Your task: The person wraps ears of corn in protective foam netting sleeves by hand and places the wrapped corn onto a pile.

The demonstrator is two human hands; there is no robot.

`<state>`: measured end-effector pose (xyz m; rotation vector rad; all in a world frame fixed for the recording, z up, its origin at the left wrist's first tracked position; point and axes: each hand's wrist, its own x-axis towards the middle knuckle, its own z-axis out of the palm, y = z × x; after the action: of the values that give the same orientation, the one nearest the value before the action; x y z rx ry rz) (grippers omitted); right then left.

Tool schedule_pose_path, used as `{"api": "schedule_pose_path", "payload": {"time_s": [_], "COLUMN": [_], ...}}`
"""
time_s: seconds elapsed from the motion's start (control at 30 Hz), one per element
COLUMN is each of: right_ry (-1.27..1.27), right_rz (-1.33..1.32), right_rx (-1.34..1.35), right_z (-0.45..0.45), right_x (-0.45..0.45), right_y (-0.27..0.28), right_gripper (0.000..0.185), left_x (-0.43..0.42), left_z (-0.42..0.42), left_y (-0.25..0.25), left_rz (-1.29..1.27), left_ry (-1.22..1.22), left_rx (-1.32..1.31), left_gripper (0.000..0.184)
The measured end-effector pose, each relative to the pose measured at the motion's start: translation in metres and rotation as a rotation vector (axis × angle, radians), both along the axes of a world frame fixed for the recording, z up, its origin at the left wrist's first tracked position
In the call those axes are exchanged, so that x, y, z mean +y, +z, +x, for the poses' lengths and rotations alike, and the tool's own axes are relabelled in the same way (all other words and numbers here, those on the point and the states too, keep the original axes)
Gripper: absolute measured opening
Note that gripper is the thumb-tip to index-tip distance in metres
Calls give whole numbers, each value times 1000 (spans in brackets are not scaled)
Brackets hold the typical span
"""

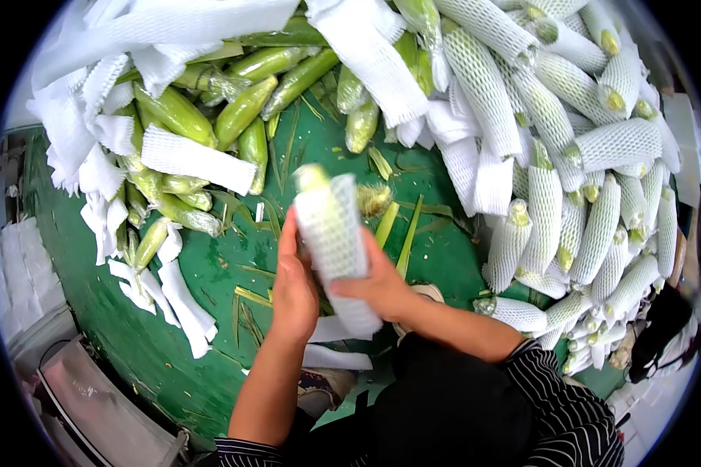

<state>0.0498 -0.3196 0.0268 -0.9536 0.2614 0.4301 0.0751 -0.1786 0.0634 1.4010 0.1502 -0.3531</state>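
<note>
A smooth green floor (218, 288), strewn with thin, yellow-green leaf strips (410, 237) and pale scraps, spreads beneath the work. The wearer's shoes, one of them a patterned dark shoe (323, 383), are on it. Along the left edge of the room stand a pale, block-like stack (31, 272) and, lower down, a greyish-beige panel with a dark rim (101, 401).

At the centre, above the floor, is a pale-tipped corn cob in a white foam-net sleeve (336, 241), tilted and blurred, its bare yellowish tip pointing up and away from the wearer. The right hand (382, 282) is closed around its right side, thumb across the front. The left hand (294, 284) is nearly flat, fingers straight along the cob's left side; how firmly it presses cannot be told.

At upper left, glossy green corn ears (175, 115), several in clear film, lie in a heap among flat white foam-net sleeves (199, 159). At right rises a big pile of net-wrapped ears (545, 206).
</note>
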Motion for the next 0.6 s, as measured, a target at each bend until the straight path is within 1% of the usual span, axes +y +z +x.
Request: {"api": "schedule_pose_path", "payload": {"time_s": [0.03, 0.07, 0.1, 0.13, 0.17, 0.2, 0.23, 0.27, 0.3, 0.33, 0.37, 0.4, 0.43, 0.47, 0.5, 0.53, 0.57, 0.6], "right_ry": [-54, -49, -168, -264, -303, -344, -380, -410, -447, -276, -34, 218, 390, 588, 802, 861, 888, 952], "right_rz": [141, 139, 323, 577, 842, 739, 616, 493, 346, -89, -556, -641, -567, -698, -630, -567, -426, -374], "right_rx": [175, 160, -28, -226, -412, -576, -555, -528, -288, -226, -332, -289, -362, -750, -974, -1184, -1266, -1318], "right_z": [6, 24, 45, 66, 86, 110, 115, 121, 112, 100, 75, 47, 14, -10, -39, -66, -93, -114], "right_x": [-17, -49, -75, -100, -125, -146, -145, -143, -121, -105, -85, -60, -33, -12, 8, 22, 38, 52], "right_y": [10, 29, 44, 58, 72, 84, 89, 95, 90, 62, 40, 28, 5, -16, -33, -44, -60, -74], "right_gripper": [102, 100, 93, 89, 89, 84, 80, 76, 73, 51, 36, 35, 42, 48, 59, 68, 74, 65], "left_x": [3, 15, 30, 62, 89, 91, 99, 99, 102, 111, 121, 121, 115, 110, 120, 133, 146, 159], "left_z": [12, 28, 43, 65, 90, 114, 136, 147, 159, 165, 155, 138, 123, 99, 75, 52, 34, 17], "left_y": [3, 3, 0, -20, -44, -44, -65, -61, -67, -78, -87, -81, -68, -50, -48, -45, -40, -37], "left_rz": [167, 336, 505, 455, 400, 443, 563, 436, 401, 378, 367, 244, 123, 142, 160, 228, 291, 358], "left_ry": [120, 236, 344, 496, 656, 705, 758, 555, 560, 569, 575, 555, 533, 541, 518, 489, 464, 451], "left_rx": [-18, -26, -21, 90, 202, 216, 176, 50, -8, -48, -75, -77, -79, 16, 38, 93, 134, 149], "left_gripper": [78, 75, 73, 76, 79, 83, 75, 58, 51, 45, 39, 34, 31, 31, 36, 38, 41, 44]}}
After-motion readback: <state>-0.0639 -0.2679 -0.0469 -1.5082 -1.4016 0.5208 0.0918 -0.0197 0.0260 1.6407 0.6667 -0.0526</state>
